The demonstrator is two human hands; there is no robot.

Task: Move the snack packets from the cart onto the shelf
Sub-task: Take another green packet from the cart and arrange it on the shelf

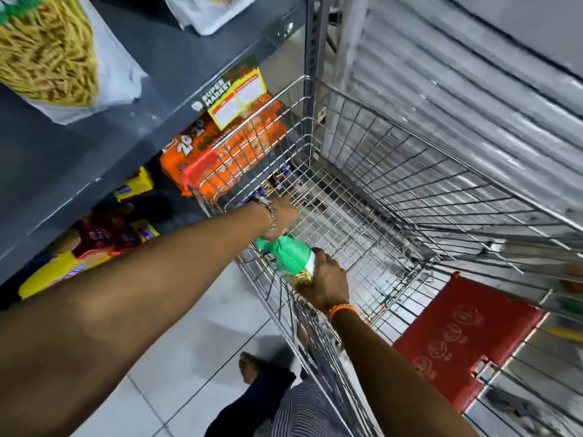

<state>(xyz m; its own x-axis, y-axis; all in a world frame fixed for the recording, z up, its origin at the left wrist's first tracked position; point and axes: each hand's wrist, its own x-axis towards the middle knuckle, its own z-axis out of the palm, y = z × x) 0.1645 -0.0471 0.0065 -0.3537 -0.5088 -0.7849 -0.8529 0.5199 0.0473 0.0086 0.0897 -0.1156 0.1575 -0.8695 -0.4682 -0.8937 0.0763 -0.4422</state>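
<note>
A snack packet (288, 255) with a green top and yellow sticks inside is held low in the wire cart (394, 159), near its left wall. My right hand (326, 283) grips the packet's near end. My left hand (284, 217) reaches over the cart's rim and holds the packet's far end; its fingers are partly hidden behind the packet. The dark grey shelf (164, 77) is at upper left, with two similar packets lying on it, one large (47, 48) and one at the top edge (211, 11).
Orange biscuit packs (220, 152) and yellow and maroon packs (94, 247) sit on the lower shelf beside the cart. A red child-seat flap (463, 339) hangs at the cart's near end. A metal shutter (457, 89) stands behind. My foot (252, 367) rests on the tiled floor.
</note>
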